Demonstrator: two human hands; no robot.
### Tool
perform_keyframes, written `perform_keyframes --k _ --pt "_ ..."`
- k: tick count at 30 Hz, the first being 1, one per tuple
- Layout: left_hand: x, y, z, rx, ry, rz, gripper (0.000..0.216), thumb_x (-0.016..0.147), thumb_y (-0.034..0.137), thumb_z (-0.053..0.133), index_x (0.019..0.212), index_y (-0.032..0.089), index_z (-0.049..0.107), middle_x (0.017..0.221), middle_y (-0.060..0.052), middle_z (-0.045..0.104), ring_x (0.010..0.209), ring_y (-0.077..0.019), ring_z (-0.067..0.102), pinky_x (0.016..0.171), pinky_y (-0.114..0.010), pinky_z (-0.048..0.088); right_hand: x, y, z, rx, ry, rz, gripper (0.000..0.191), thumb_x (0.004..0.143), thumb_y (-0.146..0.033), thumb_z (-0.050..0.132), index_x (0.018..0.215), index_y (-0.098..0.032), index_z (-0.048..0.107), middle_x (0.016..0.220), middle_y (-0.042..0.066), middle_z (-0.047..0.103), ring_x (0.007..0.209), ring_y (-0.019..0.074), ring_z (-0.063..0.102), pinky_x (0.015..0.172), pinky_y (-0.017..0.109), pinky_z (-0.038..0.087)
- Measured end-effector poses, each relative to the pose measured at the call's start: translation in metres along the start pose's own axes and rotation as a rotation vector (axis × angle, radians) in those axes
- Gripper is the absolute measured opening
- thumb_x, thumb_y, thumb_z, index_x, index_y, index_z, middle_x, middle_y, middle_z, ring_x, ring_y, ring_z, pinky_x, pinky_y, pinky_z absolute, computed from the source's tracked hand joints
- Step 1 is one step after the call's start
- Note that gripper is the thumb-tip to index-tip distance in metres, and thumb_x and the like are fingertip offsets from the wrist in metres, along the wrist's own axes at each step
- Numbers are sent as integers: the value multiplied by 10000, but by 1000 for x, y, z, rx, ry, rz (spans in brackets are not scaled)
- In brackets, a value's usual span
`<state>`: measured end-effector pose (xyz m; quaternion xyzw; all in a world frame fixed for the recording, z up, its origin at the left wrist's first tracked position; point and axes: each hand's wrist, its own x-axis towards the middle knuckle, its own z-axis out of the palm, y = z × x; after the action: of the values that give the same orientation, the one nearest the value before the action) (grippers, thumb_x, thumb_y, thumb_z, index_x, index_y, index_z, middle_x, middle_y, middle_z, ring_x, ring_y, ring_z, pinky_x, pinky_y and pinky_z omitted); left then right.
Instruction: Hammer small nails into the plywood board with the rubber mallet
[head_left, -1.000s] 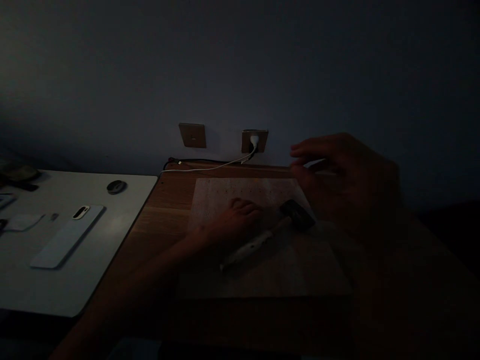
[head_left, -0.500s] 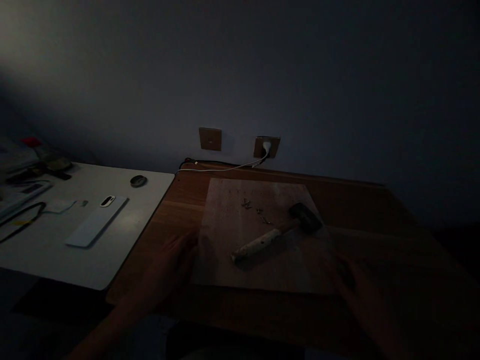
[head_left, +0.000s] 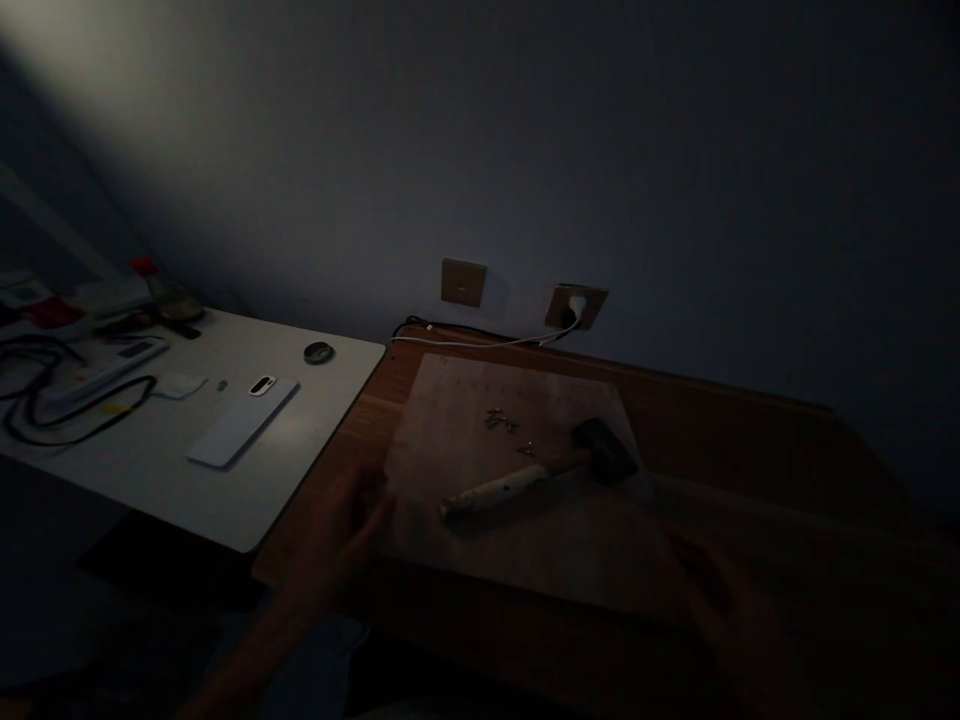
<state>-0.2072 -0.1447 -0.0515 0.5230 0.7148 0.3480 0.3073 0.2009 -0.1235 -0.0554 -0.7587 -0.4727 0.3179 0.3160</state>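
Observation:
A flat square board [head_left: 465,550] lies on the brown wooden table. My left hand [head_left: 349,515] is at its left edge, thumb and fingers curled against the side. At the lower right edge my right hand [head_left: 709,575] grips the board from the other side; its fingers are dim. On top of the board rests a mallet [head_left: 495,490] with a dark block head and a pale, worn handle pointing left. Several small metal screws or nails [head_left: 496,419] lie loose behind the handle. Neither hand touches the mallet.
On the left, a white table [head_left: 307,420] holds a pale phone [head_left: 244,425], a round dark ring-shaped item [head_left: 319,352], a black cable [head_left: 82,435] and a red-capped bottle [head_left: 161,285]. A white plug [head_left: 576,305] sits in the wall socket, its cord running along the wooden table's back edge.
The view has turned left. Between my hands the board has shifted left across the wooden table and turned slightly, carrying the mallet and the small metal pieces.

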Motion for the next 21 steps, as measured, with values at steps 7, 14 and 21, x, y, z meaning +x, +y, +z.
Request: perform_keyframes --k 7,14,21 --pt "26 -7 -61 80 245 -111 423 793 588 575 942 219 719 1117 -78 793 1025 -314 729 791 -354 591 -13 -10 56 112 -134 -147 505 797 -625 710 1148 -264 747 1266 141 762 1089 349 755 836 462 661" --pt "46 -30 -88 179 304 -232 428 743 553 572 936 200 718 991 -103 795 923 -319 740 659 -332 581 -28 -37 92 155 -264 -301 425 830 -574 707 1097 -250 778 1327 154 737 1059 323 766 845 445 660" --pt "48 -42 -91 300 217 -145 524 787 623 546 1095 210 642 1132 -138 754 1033 -318 726 779 -364 599 -21 -38 89 43 -287 -297 458 865 -582 649 1165 -250 744 1195 132 791 1055 326 766 944 521 616"
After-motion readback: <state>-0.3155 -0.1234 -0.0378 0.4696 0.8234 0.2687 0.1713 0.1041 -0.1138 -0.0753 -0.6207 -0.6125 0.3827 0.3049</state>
